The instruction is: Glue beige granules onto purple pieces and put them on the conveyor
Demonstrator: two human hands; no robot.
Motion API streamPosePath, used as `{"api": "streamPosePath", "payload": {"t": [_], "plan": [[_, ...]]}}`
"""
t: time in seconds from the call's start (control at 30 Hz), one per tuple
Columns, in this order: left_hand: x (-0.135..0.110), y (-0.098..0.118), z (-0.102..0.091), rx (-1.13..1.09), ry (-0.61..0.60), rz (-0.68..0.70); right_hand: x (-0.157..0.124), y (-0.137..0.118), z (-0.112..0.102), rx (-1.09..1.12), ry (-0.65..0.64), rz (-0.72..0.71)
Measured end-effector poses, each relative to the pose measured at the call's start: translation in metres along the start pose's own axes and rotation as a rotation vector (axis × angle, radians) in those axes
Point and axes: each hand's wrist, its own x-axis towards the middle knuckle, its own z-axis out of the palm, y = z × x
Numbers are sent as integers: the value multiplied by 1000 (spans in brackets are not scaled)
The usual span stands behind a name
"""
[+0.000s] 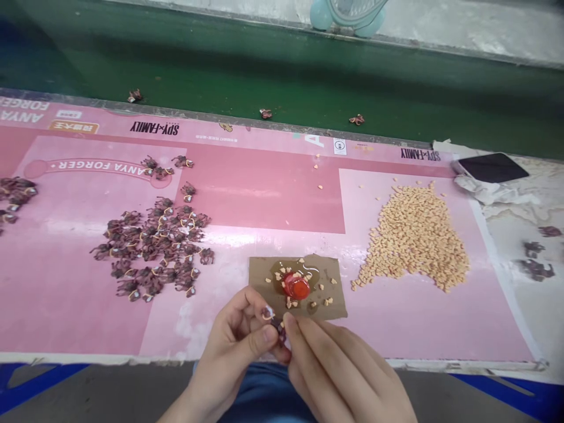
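Observation:
My left hand (231,346) and my right hand (339,370) pinch a small dark red piece (278,330) between their fingertips, with a thin loop (267,314) of pale yellow band beside it. Just beyond my fingers lies a brown cardboard square (328,285). On it sit a shiny puddle of amber glue, a red blob (296,286) and scattered peach crumbs. Further left, a heap of similar dark red pieces (154,247) with yellow bands lies on the pink printed mat (264,194). A large pile of peach granules (414,235) lies to the right.
A black phone (491,167) rests on crumpled white material (489,191) beyond the mat's right end. More dark pieces (16,194) lie at the left edge. A few stray ones (265,113) sit on the green surface behind the mat.

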Motion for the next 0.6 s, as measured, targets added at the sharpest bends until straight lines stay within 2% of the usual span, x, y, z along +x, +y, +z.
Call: {"api": "streamPosePath", "payload": {"t": [0.07,0.17,0.23,0.3,0.37,0.43,0.47,0.6], "plan": [[-1,1,5,42,69,33,0,0,2,-13,-27,-29],[-4,7,9,152,110,105,-2,4,10,129,43,26],[-6,16,8,286,119,142,-7,10,16,288,122,185],[-4,32,8,519,94,214,-16,18,21,420,171,381],[10,56,9,855,51,393,-26,27,24,479,245,545],[40,89,16,1218,49,638,-36,35,24,501,358,636],[62,108,20,1410,99,745,-41,38,24,498,407,662],[171,184,40,1589,305,834,-59,44,18,474,444,777]]}}
